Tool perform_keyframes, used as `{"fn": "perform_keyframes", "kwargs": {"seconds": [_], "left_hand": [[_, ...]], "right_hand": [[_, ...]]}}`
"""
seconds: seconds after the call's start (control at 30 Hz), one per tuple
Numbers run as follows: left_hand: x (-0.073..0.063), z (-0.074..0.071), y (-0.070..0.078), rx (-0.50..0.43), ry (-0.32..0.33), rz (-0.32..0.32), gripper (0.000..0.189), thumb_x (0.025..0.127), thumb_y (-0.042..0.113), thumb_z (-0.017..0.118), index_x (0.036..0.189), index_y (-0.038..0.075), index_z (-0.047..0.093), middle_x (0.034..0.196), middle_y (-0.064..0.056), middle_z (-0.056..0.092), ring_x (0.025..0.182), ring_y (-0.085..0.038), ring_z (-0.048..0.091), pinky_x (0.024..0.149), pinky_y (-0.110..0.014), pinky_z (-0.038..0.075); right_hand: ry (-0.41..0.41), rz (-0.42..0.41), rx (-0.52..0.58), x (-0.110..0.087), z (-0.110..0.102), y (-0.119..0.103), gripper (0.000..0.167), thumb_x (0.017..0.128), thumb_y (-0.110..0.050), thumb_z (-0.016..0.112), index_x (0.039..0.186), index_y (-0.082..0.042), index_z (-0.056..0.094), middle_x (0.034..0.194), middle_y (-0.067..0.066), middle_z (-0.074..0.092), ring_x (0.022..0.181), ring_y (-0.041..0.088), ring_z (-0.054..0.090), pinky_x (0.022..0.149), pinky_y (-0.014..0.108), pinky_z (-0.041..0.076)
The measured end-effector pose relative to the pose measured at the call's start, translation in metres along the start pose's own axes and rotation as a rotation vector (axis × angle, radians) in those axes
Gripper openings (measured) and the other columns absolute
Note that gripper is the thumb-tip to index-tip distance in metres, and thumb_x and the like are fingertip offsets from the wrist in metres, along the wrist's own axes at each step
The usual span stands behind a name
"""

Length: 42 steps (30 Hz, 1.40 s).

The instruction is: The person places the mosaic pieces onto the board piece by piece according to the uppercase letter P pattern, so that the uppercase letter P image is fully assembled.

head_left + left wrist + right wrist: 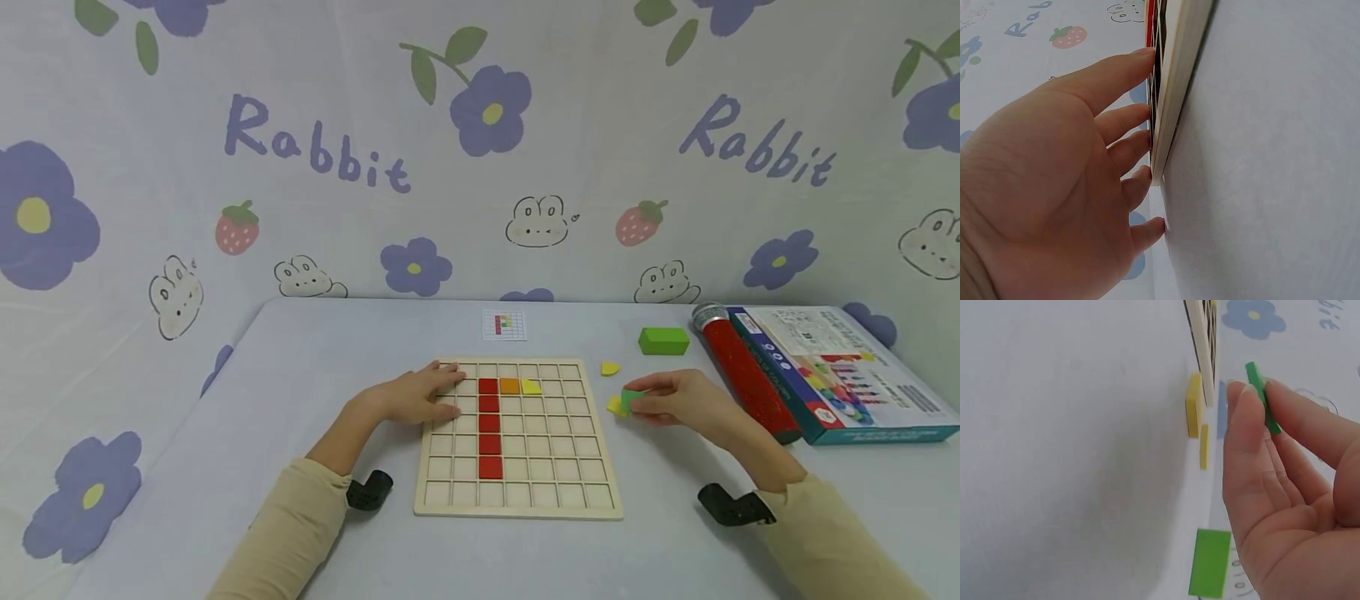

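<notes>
A wooden grid board (517,511) lies flat on the table. One column of it holds several red tiles (490,422); to the right of the top one sit an orange tile (509,387) and a yellow piece (531,387). My left hand (416,395) rests on the board's left edge, its fingers spread and touching the grid. Beyond the board's right side, my right hand (686,402) pinches a thin green tile (1262,394) between thumb and fingers, raised off the table. A loose yellow piece (617,407) lies just beside that tile, and another yellow piece (610,368) lies farther back.
At the back stands a small pattern card (505,326) with a coloured grid. A bright green block (663,341) is behind my right hand. To the right, a red microphone (746,375) lies against a flat printed box (847,375). A patterned cloth hangs behind the table.
</notes>
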State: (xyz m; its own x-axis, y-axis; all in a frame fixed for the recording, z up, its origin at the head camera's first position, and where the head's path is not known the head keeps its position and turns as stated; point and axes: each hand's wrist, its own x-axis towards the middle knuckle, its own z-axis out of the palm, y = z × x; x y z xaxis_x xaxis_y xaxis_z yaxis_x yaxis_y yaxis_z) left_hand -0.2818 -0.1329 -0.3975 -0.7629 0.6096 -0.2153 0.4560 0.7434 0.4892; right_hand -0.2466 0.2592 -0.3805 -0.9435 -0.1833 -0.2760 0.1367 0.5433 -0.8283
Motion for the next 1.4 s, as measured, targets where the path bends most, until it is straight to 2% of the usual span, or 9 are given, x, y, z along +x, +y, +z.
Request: {"fn": "perform_keyframes", "kwargs": {"seconds": [0.1, 0.27, 0.73, 1.23, 1.4], "left_hand": [[0.0, 0.0, 0.0, 0.002, 0.004, 0.001, 0.065, 0.097, 0.034, 0.055, 0.15, 0.006, 0.03, 0.156, -0.014, 0.019, 0.143, -0.034, 0.005, 0.11, -0.058, 0.008], [0.0, 0.0, -0.001, 0.003, 0.006, 0.0, 0.065, 0.097, 0.034, 0.055, 0.15, 0.006, 0.03, 0.156, -0.014, 0.019, 0.143, -0.035, 0.006, 0.11, -0.058, 0.008], [-0.001, 0.0, 0.003, 0.0, 0.011, -0.003, 0.064, 0.097, 0.034, 0.055, 0.149, 0.006, 0.031, 0.155, -0.014, 0.02, 0.143, -0.035, 0.007, 0.11, -0.059, 0.008], [-0.001, 0.001, 0.001, 0.015, 0.012, -0.004, 0.065, 0.097, 0.034, 0.055, 0.149, 0.006, 0.031, 0.155, -0.014, 0.02, 0.143, -0.035, 0.007, 0.111, -0.055, 0.011], [0.0, 0.001, 0.002, 0.018, 0.011, -0.014, 0.065, 0.097, 0.035, 0.055, 0.15, 0.007, 0.03, 0.156, -0.012, 0.02, 0.143, -0.033, 0.006, 0.112, -0.054, 0.011]], "right_hand": [[-0.033, -0.002, 0.063, 0.002, 0.002, -0.003, 0.046, 0.091, -0.02, 0.067, 0.129, 0.004, 0.056, 0.113, 0.012, 0.062, 0.09, 0.019, 0.061, 0.079, 0.028, 0.053], [-0.066, -0.003, 0.131, 0.005, 0.009, -0.012, 0.043, 0.092, -0.014, 0.064, 0.129, 0.008, 0.054, 0.11, 0.013, 0.064, 0.088, 0.018, 0.064, 0.079, 0.029, 0.054], [-0.079, -0.006, 0.075, 0.015, 0.046, -0.038, 0.041, 0.087, -0.013, 0.071, 0.121, 0.006, 0.061, 0.097, 0.009, 0.067, 0.079, 0.017, 0.066, 0.073, 0.029, 0.055], [-0.139, -0.001, 0.175, 0.021, 0.075, -0.051, 0.034, 0.088, -0.008, 0.069, 0.117, 0.007, 0.063, 0.098, 0.011, 0.067, 0.077, 0.017, 0.067, 0.073, 0.028, 0.055], [-0.125, 0.019, 0.172, 0.023, 0.086, -0.056, 0.032, 0.087, -0.008, 0.071, 0.115, 0.005, 0.064, 0.096, 0.012, 0.067, 0.077, 0.018, 0.068, 0.071, 0.028, 0.055]]}}
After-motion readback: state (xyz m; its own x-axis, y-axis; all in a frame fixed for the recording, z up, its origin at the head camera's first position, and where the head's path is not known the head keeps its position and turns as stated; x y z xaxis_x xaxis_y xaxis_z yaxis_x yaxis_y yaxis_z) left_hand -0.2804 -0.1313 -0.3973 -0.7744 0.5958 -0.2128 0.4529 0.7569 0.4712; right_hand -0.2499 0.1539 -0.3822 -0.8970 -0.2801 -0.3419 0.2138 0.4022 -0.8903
